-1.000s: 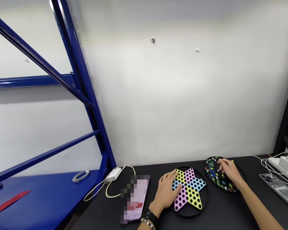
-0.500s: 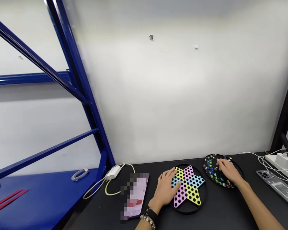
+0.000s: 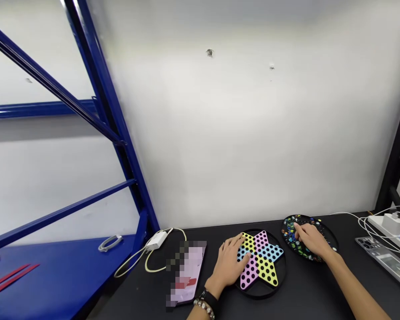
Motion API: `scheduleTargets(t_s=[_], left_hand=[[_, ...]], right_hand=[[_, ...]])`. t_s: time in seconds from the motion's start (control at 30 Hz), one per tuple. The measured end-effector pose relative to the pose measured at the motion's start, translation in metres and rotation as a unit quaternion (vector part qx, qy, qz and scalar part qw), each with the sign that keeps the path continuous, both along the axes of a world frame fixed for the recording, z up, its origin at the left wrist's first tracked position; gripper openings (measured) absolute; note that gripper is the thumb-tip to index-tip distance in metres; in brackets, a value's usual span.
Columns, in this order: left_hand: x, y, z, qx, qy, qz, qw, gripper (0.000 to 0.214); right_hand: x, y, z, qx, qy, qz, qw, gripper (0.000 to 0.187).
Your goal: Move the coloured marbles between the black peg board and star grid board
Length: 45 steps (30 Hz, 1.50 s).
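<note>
My left hand [image 3: 227,266] lies flat at the left side of a star-shaped Chinese checkers board [image 3: 266,252], its fingers spread over the yellow and blue points. The board has pink, yellow and blue points with black holes and sits in a round black base [image 3: 258,294]. My right hand [image 3: 311,240] rests among coloured glass marbles [image 3: 290,235] in a round black tray [image 3: 331,242], fingers pointing down. Whether those fingers hold a marble is hidden. A black watch and a beaded bracelet circle my left wrist [image 3: 205,300].
A pixelated pink-and-red flat object [image 3: 186,273] lies left of the board, near a white charger [image 3: 156,240] with its cable. At right are a white power strip [image 3: 391,224] and a flat device [image 3: 385,264]. A blue metal shelf frame [image 3: 113,133] stands at left.
My right hand has slid left and further over the marbles. My left hand has shifted little. The whole view has risen slightly since the oldest frame.
</note>
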<state>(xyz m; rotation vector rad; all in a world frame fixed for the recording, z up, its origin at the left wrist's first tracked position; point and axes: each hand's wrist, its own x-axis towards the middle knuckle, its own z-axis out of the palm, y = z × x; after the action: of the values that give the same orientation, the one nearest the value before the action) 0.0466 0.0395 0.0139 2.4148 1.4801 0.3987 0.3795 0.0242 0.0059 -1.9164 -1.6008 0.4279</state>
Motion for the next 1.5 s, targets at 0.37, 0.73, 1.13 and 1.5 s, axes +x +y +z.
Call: scheduleTargets(t_s=[0.37,0.73,1.13,1.5], left_hand=[[0.0,-0.002,0.003,-0.018,-0.001,0.007,1.0,0.057],[0.002,-0.003,0.008,-0.025,0.0,0.01,1.0,0.058],[-0.002,0.001,0.0,-0.019,-0.007,0.01,1.0,0.058],[-0.002,0.001,0.001,-0.017,-0.006,0.004,1.0,0.058]], right_hand=[[0.011,0.001,-0.015,-0.039,0.029,0.107,0.993,0.02],[0.029,-0.001,0.007,0.004,0.379,0.003,0.925,0.033],[0.033,-0.022,0.007,-0.167,0.078,0.125,0.975,0.017],[0.042,-0.019,0.017,-0.027,0.349,0.118,0.929,0.033]])
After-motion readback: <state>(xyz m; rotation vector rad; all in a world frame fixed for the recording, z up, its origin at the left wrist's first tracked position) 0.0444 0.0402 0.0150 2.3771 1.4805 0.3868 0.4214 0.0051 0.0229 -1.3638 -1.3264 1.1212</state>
